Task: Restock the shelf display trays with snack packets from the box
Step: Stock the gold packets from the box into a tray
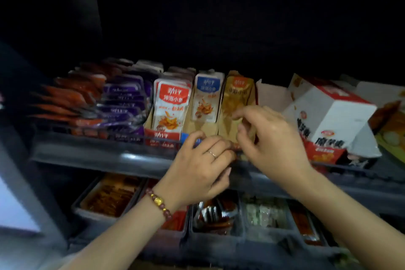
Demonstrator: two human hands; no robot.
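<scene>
Three cardboard display trays stand side by side on the upper shelf: red-label snack packets [169, 105], blue-label packets [206, 98] and gold packets [237, 94]. My left hand [203, 160], with a ring and a bead bracelet, curls its fingers over the front lip of the gold tray [223, 131] at the shelf edge. My right hand [269, 136] reaches into the gold tray, and its thumb and forefinger pinch the lower end of a gold packet; blur hides the exact grip. The white and red supply box [328, 116] lies tilted on the shelf to the right.
Purple packets [125, 105] and orange packets [72, 96] fill the shelf's left part. The grey shelf rail [98, 153] runs along the front. Below it, bins [105, 199] hold more snacks. An open cardboard tray wall [271, 96] stands behind my right hand.
</scene>
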